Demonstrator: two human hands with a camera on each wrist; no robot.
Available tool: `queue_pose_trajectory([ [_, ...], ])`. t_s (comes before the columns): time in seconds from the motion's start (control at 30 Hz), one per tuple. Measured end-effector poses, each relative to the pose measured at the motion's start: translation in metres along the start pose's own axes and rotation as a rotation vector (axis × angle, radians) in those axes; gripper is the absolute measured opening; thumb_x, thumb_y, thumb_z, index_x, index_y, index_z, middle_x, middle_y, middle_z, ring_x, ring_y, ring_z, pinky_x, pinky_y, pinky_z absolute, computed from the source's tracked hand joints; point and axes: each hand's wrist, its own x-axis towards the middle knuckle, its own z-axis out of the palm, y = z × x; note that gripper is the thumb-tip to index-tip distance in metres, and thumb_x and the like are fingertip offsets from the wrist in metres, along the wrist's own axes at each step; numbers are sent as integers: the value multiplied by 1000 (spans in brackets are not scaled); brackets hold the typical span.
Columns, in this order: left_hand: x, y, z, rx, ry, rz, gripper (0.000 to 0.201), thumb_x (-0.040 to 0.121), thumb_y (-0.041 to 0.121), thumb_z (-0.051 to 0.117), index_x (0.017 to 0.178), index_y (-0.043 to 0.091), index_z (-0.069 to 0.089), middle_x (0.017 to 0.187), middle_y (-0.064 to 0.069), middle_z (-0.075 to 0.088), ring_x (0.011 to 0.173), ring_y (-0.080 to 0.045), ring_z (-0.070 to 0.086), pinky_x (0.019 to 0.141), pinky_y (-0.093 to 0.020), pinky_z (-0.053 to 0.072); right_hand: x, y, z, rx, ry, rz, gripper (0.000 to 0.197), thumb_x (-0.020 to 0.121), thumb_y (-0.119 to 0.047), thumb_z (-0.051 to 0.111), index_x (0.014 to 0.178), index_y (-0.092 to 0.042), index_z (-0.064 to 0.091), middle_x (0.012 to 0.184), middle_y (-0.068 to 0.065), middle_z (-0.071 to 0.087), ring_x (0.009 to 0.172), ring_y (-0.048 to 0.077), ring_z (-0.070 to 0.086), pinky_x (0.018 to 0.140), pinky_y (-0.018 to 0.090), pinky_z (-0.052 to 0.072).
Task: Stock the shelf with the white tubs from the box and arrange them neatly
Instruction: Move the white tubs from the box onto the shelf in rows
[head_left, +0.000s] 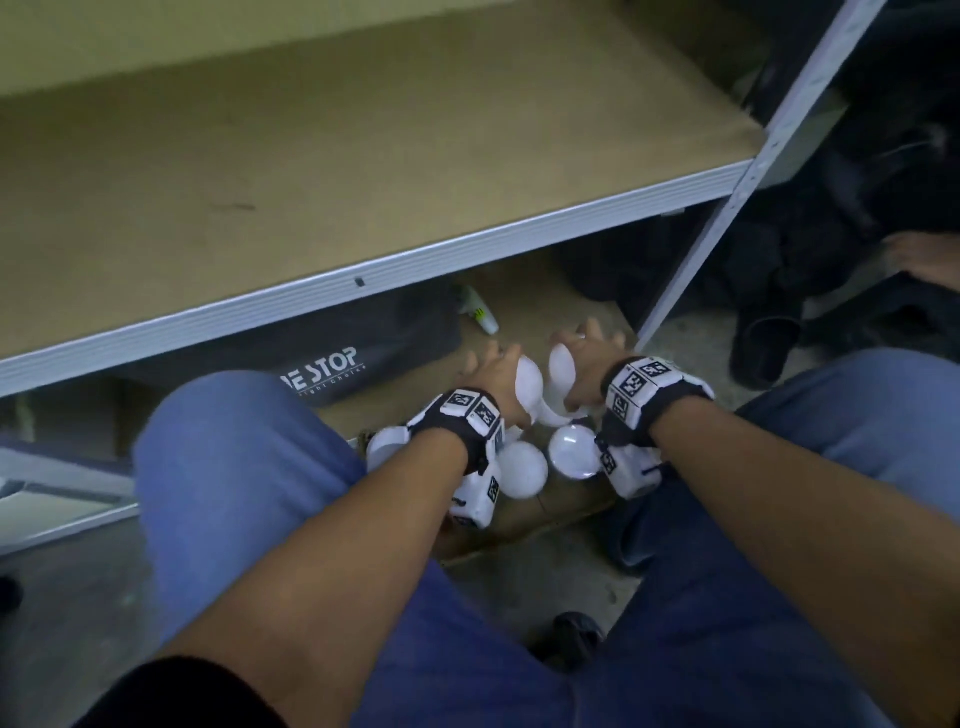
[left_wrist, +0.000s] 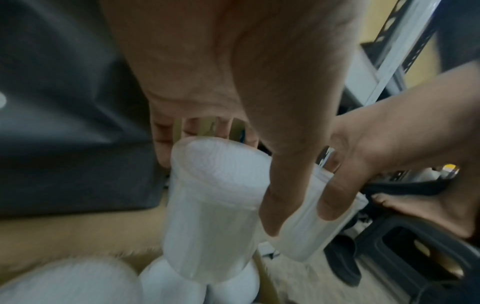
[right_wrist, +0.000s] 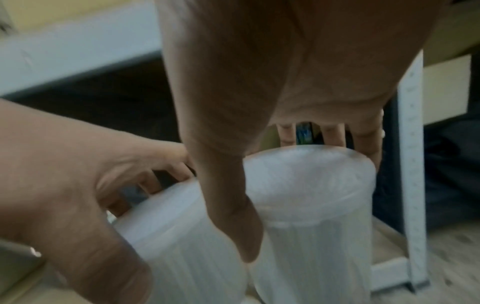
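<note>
My left hand (head_left: 493, 370) grips a white tub (head_left: 531, 385) around its side, thumb on the near face, as the left wrist view shows on the same tub (left_wrist: 215, 205). My right hand (head_left: 589, 357) grips a second white tub (head_left: 561, 373) the same way, seen close in the right wrist view (right_wrist: 311, 216). Both tubs are held side by side just above the cardboard box (head_left: 524, 519) between my knees. More white tubs (head_left: 522, 470) lie in the box under my wrists. The brown shelf board (head_left: 363, 156) above holds no tubs where it shows.
Under the shelf stand a dark bag (head_left: 363, 343) with white lettering and a small spray bottle (head_left: 480, 312). The shelf's grey upright post (head_left: 727, 208) rises right of my hands. Black clothing and a shoe (head_left: 763, 343) lie beyond it. My knees flank the box.
</note>
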Motion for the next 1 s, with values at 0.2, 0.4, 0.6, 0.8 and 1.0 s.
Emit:
queue_pose_trajectory([
  [0.2,-41,12,-43,-24,133,58,90,58,38,82,133,32,32,136,0,34,125,-33,33,99,-51,39,-46,-1,-39,73,138,-79,90,60,-30,82,136,-33,34,134,2,31,123,38,36,95,51,45],
  [0.4,-78,25,-88,-33,221,107,94,59,40,80,139,31,32,134,-1,36,122,-32,35,100,-49,41,-88,-6,-70,139,288,-115,95,62,-34,82,142,-32,30,139,-1,34,124,35,37,96,47,39],
  [0.6,-100,36,-126,-95,361,169,95,59,38,81,140,29,33,135,0,38,126,-29,34,106,-43,37,-120,-11,-109,174,389,-162,92,64,-35,80,143,-32,32,143,-2,34,127,34,35,101,46,36],
  [0.8,-116,40,-167,-129,458,198,88,61,42,79,138,31,37,135,1,41,127,-26,36,105,-42,37,-137,-19,-151,193,505,-233,85,63,-37,80,138,-34,40,140,-4,37,127,33,39,105,48,37],
  [1.0,-118,36,-207,-195,568,214,78,60,39,80,129,30,44,126,3,46,121,-25,40,94,-37,42,-130,-33,-184,264,606,-262,73,64,-37,79,131,-35,48,132,-4,41,125,33,39,105,47,36],
])
